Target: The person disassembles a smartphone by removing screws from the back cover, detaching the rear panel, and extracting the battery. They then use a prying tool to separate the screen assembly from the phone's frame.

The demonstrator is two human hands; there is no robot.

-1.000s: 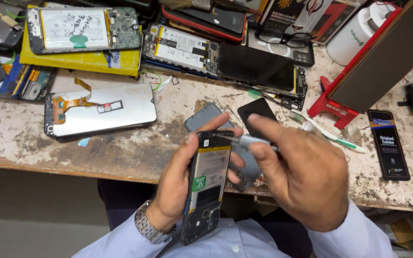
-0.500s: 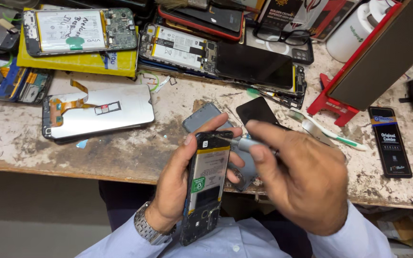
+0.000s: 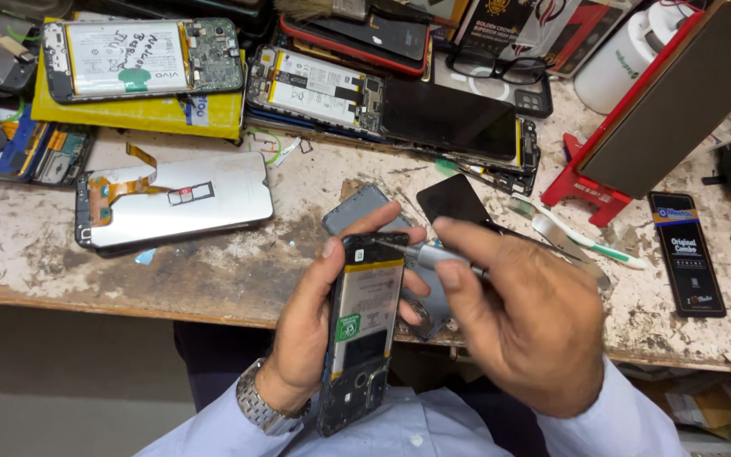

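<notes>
My left hand [image 3: 310,326] grips an opened phone [image 3: 362,330] with its back cover off, battery and circuit board showing, held upright over the bench's front edge. My right hand [image 3: 522,317] pinches a small grey screwdriver [image 3: 429,252], its tip resting on the top end of the phone. A wristwatch [image 3: 255,402] sits on my left wrist. A grey phone back cover [image 3: 357,207] lies on the bench just behind my hands, partly hidden by them.
A worn bench [image 3: 213,271] carries a detached screen panel with orange flex cable [image 3: 175,199], several opened phones [image 3: 141,55], a black screen [image 3: 450,118], a toothbrush [image 3: 581,241], a red stand with a board [image 3: 662,110], and a black packet [image 3: 687,254].
My hands and the phone stay almost in place. The screwdriver tip shifts slightly on the phone's top end; the view has drifted a little.
</notes>
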